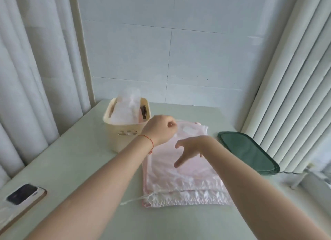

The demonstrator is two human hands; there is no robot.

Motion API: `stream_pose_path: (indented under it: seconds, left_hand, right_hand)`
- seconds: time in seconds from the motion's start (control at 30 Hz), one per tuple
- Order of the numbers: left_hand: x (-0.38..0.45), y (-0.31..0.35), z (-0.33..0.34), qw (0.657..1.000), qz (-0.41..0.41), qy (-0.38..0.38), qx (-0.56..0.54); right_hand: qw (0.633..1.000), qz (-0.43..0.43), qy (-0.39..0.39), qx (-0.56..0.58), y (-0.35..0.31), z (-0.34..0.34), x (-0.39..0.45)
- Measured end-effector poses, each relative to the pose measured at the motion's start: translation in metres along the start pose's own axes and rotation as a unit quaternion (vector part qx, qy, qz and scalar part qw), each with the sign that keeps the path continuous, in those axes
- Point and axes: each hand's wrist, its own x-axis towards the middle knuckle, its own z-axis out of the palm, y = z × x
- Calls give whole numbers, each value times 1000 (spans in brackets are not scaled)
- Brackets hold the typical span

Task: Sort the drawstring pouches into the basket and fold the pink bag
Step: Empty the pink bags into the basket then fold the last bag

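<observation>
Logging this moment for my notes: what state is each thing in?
pink bag: flat on table, drawstring end nearest.
basket: upright, holding pouches.
left hand: pinches bag's far edge.
right hand: open over bag.
phone: lying flat.
green mat: lying flat.

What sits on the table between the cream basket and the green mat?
In the head view, the pink bag lies between the basket and the green mat, with both hands over it.
</observation>
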Motion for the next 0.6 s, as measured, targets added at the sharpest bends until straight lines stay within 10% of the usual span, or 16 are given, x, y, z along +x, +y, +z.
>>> stream_pose_path:
  seconds: [0.3, 0.6]
  left_hand:
    - [-47, -13, 52, 988, -71, -137, 20]
    - [-86, -42, 53, 987, -84, -60, 124]
  right_hand:
    - [999, -39, -1, -9, 8, 60, -22]
    - [958, -22, 271, 95, 21, 96, -15]
